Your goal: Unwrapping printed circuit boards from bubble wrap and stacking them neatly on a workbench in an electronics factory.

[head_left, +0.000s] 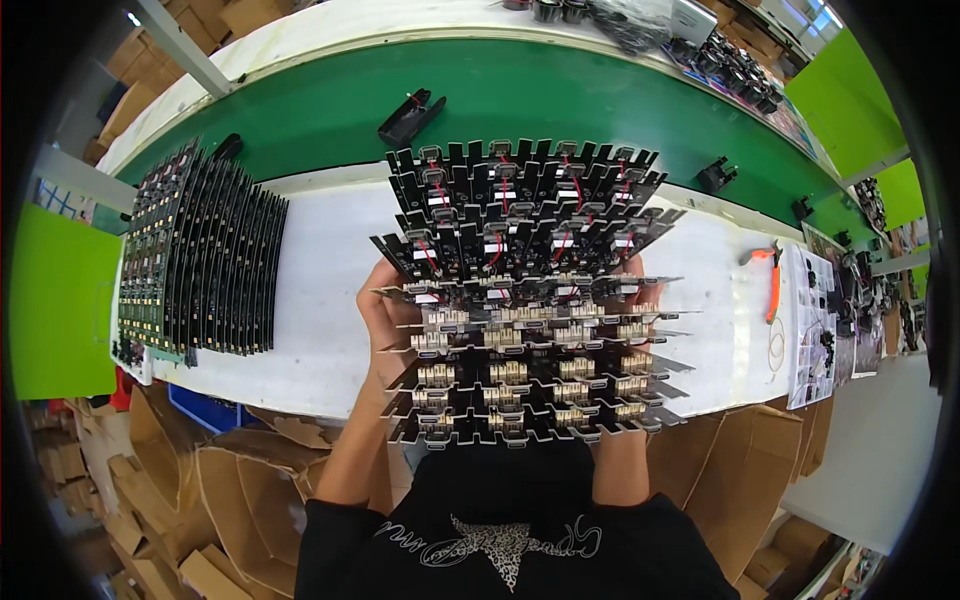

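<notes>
A thick stack of black circuit board panels (520,300) is held up before me, over the near edge of the white table. Red wires and small metal connectors show along the panels' edges. My left hand (382,310) grips the stack's left side, with its fingers partly behind the boards. On the opposite side, my right hand (648,290) clasps the stack and is mostly hidden by it. Another stack of circuit board panels (205,255) stands on edge at the table's left end.
Beyond the white table (325,270) runs a green conveyor belt (320,110) carrying a black plastic housing (408,118) and smaller black parts (716,175). Orange-handled cutters (773,285) lie at right beside a tray of small parts (812,320). Cardboard boxes (250,510) stand below the table.
</notes>
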A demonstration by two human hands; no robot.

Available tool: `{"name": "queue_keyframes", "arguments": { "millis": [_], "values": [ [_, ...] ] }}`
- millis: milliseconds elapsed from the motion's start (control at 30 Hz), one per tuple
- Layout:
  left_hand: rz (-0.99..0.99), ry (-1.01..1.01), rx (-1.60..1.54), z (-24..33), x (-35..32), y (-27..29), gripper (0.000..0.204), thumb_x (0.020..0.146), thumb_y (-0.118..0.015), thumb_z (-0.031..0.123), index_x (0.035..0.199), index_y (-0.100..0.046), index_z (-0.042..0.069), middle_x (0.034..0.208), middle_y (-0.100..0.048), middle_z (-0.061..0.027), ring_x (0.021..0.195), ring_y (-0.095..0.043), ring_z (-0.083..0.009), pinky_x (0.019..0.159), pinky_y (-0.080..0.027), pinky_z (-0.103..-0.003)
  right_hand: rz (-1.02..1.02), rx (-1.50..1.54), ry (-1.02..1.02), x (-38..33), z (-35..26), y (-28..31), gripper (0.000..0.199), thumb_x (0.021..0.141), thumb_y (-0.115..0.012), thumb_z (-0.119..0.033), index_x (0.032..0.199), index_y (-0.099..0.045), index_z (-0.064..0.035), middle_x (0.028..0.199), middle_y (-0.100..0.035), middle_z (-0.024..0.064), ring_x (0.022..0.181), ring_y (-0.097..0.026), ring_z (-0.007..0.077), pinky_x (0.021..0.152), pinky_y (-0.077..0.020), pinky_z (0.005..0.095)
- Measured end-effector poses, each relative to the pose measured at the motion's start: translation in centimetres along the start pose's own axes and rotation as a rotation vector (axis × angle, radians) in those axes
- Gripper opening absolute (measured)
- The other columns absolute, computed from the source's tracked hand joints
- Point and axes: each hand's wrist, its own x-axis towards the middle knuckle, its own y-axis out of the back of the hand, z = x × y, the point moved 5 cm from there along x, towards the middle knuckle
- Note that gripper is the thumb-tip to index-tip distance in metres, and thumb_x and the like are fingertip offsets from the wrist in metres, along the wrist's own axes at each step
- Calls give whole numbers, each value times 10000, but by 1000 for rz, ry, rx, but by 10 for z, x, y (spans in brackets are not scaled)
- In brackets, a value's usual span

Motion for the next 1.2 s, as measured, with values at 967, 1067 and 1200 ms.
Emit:
{"name": "queue_keyframes", "arguments": {
  "millis": [967, 1067, 1200],
  "values": [
    [217, 138, -266, -19, 9, 1, 419, 1045, -318, 342, 1273, -473, 27, 1116, -606, -99, 907, -613, -199, 731, -540, -334, -298, -151, 153, 18, -29, -19, 711, 942, -351, -564, 1460, -252, -87, 1374, -420, 91, 1232, -433, 218, 1002, -355, 386],
    [220, 87, -421, -18, 1, 2, 412, 1043, -322, 351, 1238, -492, 30, 1082, -614, -84, 887, -611, -187, 733, -534, -329, -22, 69, -4, 35, -6, 7, 624, 960, -408, -498, 1439, -336, -105, 1266, -562, 64, 1096, -562, 186, 900, -472, 366],
    [381, 174, -360, -19, -6, 5, 410, 1037, -323, 368, 1179, -528, 43, 1043, -618, -64, 869, -605, -177, 771, -518, -331, -116, 151, 37, 43, 12, 22, 722, 923, -372, -573, 1454, -293, -90, 1242, -561, 66, 1031, -548, 174, 855, -461, 352]
  ]
}}
